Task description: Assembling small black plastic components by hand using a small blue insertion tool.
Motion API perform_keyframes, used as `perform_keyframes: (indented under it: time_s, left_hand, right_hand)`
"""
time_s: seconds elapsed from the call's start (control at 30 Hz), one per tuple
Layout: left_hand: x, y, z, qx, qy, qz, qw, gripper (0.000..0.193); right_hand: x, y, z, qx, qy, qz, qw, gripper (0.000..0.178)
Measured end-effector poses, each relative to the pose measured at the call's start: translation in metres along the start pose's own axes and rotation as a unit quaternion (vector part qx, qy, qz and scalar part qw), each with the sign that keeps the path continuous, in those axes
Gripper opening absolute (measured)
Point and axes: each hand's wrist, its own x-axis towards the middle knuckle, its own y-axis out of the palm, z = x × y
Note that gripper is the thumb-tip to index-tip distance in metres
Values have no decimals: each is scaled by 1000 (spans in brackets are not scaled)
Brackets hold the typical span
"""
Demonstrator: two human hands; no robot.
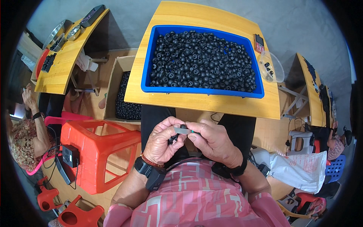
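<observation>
Both hands meet over my lap, just short of the table edge. My left hand (163,138) is closed around several small black round parts (173,139), and one more shows at its fingertips. In my right hand (215,139), thumb and forefinger pinch a flat grey blade-like strip (182,131) with a bit of green near the grip. The strip reaches across to my left thumb and lies against the part there; whether it cuts into it I cannot tell. On the table ahead, a blue tray (204,92) is filled with black hollow balls (200,60) of the same look.
The yellow table (189,101) also bears a mobile phone (259,43) and a clear plastic lid (278,70) holding a few black parts. A cardboard box (112,89) of black parts stands left of my legs, near a red stool (89,151). Other people sit at both sides.
</observation>
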Motion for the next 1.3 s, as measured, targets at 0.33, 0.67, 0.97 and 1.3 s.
perform_keyframes:
  time_s: [0.33,0.67,0.97,1.3]
  left_hand:
    - [1,-7,-1,8,-5,14,1000,21]
    - [1,0,-3,65,32,-25,997,18]
    - [0,1,-8,63,81,-16,995,12]
    - [-6,-2,-84,-29,362,-189,913,18]
  right_hand:
    - [2,-1,-2,0,2,3,1000,30]
    - [5,-2,-1,-27,7,15,999,29]
    - [2,-12,-2,61,76,-33,995,22]
    - [-12,-13,-7,107,148,-16,983,23]
